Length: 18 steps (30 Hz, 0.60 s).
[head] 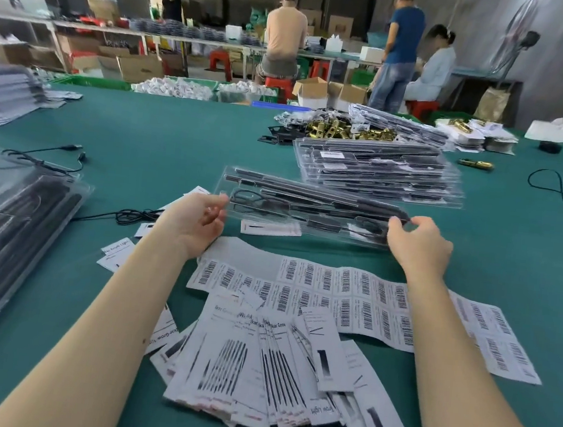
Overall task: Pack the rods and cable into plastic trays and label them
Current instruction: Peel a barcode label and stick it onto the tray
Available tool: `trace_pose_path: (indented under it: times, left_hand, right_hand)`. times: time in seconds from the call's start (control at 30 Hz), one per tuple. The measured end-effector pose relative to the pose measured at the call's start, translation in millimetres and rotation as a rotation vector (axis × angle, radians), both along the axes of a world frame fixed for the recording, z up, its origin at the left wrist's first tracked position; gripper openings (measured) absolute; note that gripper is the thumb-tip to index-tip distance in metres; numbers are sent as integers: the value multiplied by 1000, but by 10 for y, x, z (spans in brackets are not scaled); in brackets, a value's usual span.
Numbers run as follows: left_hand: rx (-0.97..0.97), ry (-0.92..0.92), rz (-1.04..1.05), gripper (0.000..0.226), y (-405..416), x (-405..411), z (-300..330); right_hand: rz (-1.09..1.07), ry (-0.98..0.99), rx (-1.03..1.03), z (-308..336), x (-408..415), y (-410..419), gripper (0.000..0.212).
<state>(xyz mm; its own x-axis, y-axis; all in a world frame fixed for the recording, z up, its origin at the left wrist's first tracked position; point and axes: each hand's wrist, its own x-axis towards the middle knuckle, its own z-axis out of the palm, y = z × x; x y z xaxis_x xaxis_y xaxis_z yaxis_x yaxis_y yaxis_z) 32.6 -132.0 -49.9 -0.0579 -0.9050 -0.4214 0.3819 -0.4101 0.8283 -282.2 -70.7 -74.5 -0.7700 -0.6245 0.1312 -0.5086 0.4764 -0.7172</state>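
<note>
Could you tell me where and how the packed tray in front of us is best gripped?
By its two short ends, from either side, as the left hand and right hand do now: the tray is long, thin and flexible, so one-ended lifting would likely sag.

The tray point(307, 212) is clear glossy plastic holding matt black rods point(310, 190), the table point(177, 134) wears matt green cloth, the labels point(334, 297) are white paper, and the fittings point(336, 129) are shiny brass-coloured metal.

clear tray point(307, 212), black rods, cable inside; tilted
</note>
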Motion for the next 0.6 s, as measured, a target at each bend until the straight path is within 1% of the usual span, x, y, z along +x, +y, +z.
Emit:
trace_pose_path:
  times: [0.07, 0.13, 0.17, 0.27, 0.33, 0.37, 0.4, 0.43, 0.47, 0.53, 0.6]
  left_hand:
    - [-56, -379, -45, 14, 2, 25, -24]
    - [-143, -756, -64, 23, 6, 64, -60]
    - [-203, -909, -77, 26, 6, 82, -81]
    - [-360, -1304, -126, 32, 10, 106, -116]
    - [-446, -1504, -104, 33, 30, 96, -116]
    - [-506, -1575, -78, 32, 40, 80, -106]
    - [-585, -1598, -58, 29, 50, 55, -82]
    - [-675, -1567, -63, 23, 64, 18, -45]
    - [-758, -1489, -106, 15, 86, -29, -4]
    - [-859, -1311, -292, 3, 146, -150, 67]
    - [-913, -1254, -522, 4, 208, -264, 90]
  right_hand:
    - [23, 86, 75, -1, 46, -17, 50]
    - [58, 137, 85, 12, 118, -28, 50]
    - [78, 146, 75, 24, 157, -27, 47]
    - [148, 154, -38, 131, 245, -18, 41]
    - [264, 179, -123, 316, 315, 6, 33]
    - [362, 183, -133, 438, 365, 23, 26]
    - [492, 165, -96, 564, 436, 40, 18]
    - [644, 136, -1, 669, 524, 60, 12]
    - [789, 123, 142, 746, 627, 80, 10]
    - [978, 187, 431, 780, 843, 91, 15]
    - [1014, 281, 594, 696, 1036, 68, 30]
